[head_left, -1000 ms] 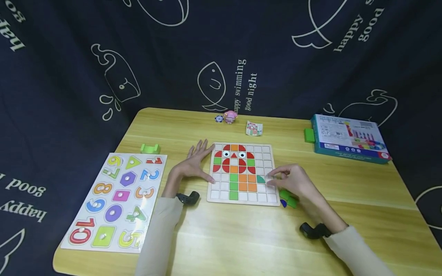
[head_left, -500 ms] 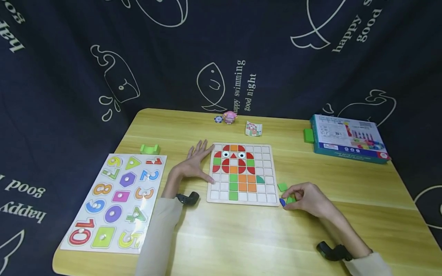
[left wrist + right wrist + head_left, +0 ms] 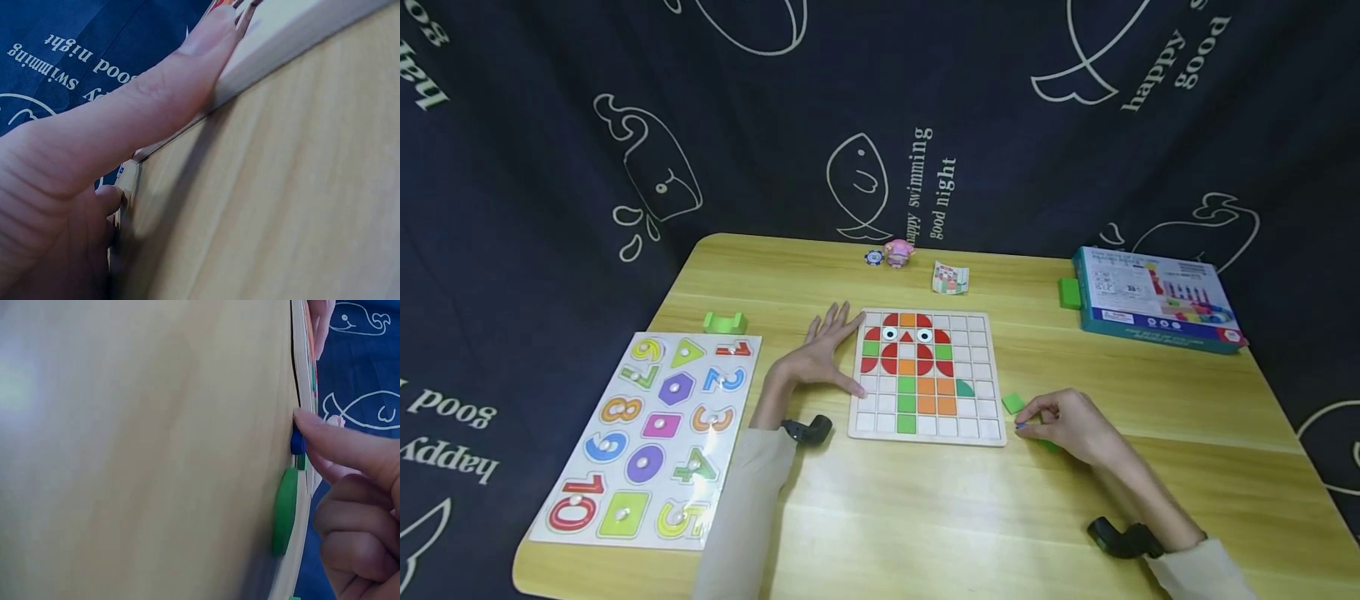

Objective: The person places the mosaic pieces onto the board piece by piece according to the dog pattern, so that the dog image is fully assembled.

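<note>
A wooden grid board [image 3: 927, 440] lies mid-table, with red, orange and green tiles forming an owl-like figure. A teal quarter-circle tile [image 3: 965, 388] sits in its right part. My left hand [image 3: 816, 358] is spread along the board's left side; the thumb [image 3: 150, 94] rests at its edge in the left wrist view. Right of the board, my right hand [image 3: 1067, 427] pinches a small blue tile [image 3: 298, 441] between thumb and forefinger, close over the table. A green square tile [image 3: 1012, 403] lies just beyond those fingertips. Another green tile [image 3: 285, 512] is partly hidden below the hand.
On the left lies a number and shape puzzle board [image 3: 662, 450], with a light green block [image 3: 725, 322] behind it. A boxed toy [image 3: 1157, 300] and a green block [image 3: 1070, 293] are at back right. A pattern card [image 3: 951, 278] and pink figurine [image 3: 898, 252] stand at the back.
My right hand has left the teal tile on the board, moved toward the loose tiles and picked up the blue one. The left hand has stayed at the board's edge.
</note>
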